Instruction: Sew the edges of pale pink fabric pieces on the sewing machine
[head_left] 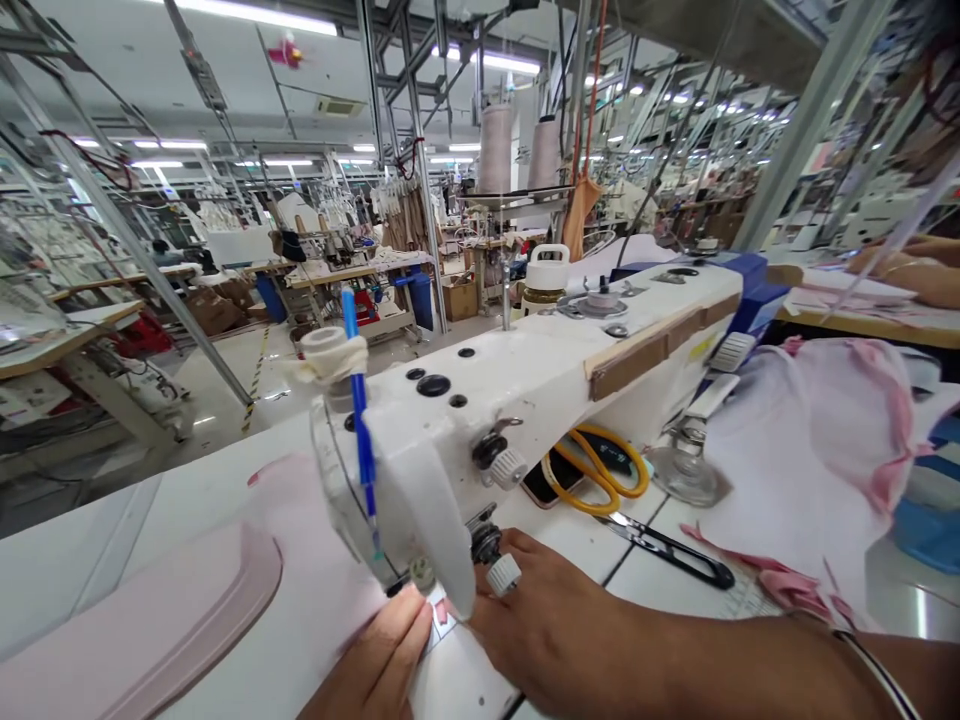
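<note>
Below the head of a white sewing machine (435, 470), my left hand (382, 650) lies near the needle area with its fingers stretched out, beside pale pink fabric (322, 560). My right hand (532, 620) reaches in from the right behind the thread tension knob (503, 574). Its fingertips are hidden by the machine head, so I cannot tell what they touch. A small pink scrap (441, 610) shows between the two hands. The pale fabric spreads leftward, where a curved, edged pink piece (165, 620) lies on the white table. A blue pen (360, 420) stands against the machine's front.
Yellow-handled scissors (600, 480), a dark phone (547, 488) and black thread snips (675, 555) lie under the machine arm. More white-and-pink fabric (802, 440) is heaped at right. Thread cones (496, 150) stand behind. Another person's arm (915, 270) shows at far right.
</note>
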